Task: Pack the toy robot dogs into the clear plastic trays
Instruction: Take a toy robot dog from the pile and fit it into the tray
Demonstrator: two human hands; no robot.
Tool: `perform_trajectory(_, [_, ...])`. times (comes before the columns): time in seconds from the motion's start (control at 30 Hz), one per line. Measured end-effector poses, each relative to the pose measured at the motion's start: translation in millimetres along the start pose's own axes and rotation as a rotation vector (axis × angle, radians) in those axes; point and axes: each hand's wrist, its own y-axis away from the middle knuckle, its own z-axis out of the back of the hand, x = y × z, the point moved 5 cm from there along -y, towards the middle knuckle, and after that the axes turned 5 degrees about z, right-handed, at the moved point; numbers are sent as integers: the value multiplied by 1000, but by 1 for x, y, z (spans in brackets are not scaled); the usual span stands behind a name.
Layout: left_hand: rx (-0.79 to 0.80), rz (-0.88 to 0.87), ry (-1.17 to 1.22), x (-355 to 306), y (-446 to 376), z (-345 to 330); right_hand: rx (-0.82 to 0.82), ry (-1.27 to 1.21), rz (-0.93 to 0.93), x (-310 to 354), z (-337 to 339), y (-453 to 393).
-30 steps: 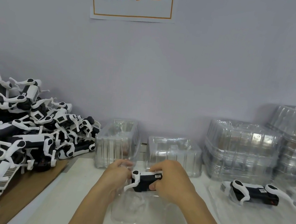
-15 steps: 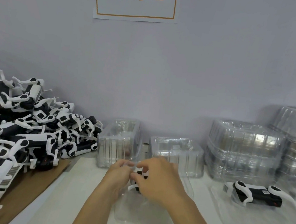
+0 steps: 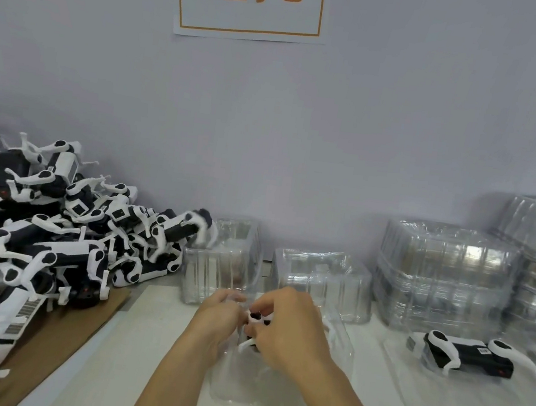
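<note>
Crowding together at lower centre, both hands work on one toy robot dog point(image 3: 256, 320) over a clear plastic tray point(image 3: 269, 387); the right hand point(image 3: 290, 335) curls round the dog's black body, hiding most of it; the left hand point(image 3: 217, 319) has bent fingers at the dog's end, its grip unclear; a heap of dogs point(image 3: 51, 235) fills the left; tray stacks point(image 3: 444, 277) stand at right, behind a packed dog point(image 3: 464, 356).

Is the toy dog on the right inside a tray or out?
In. The toy robot dog lies on its side inside an open clear plastic tray, whose glossy walls show around it.
</note>
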Motion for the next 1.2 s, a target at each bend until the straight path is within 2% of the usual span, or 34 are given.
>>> perform_trajectory(0.23, [43, -31, -1, 4, -1, 0, -75, 32, 95, 3, -1, 5])
perform_trajectory(0.5, [166, -16, 93, 7, 0, 2, -20, 0, 29, -6, -1, 0])
perform_trajectory(0.67, [98, -53, 27, 6, -5, 5, 39, -85, 56, -12, 6, -4])
perform_trajectory(0.73, [52, -70, 11, 5, -5, 6, 16, -94, 57, -19, 19, -7])
perform_trajectory(0.83, [23, -68, 23, 5, -6, 6, -65, -37, -13, -41, 50, -10])
perform_trajectory(0.93, [29, -65, 39, 6, -6, 5, 9, 12, -96, -63, 71, -7])
perform_trajectory(1.03, [35, -73, 53, 6, -7, 4, 106, 31, -100, -66, 73, -4])
perform_trajectory(1.2, [32, -92, 43, 5, -7, 5, 60, 130, -64, -58, 66, -6])
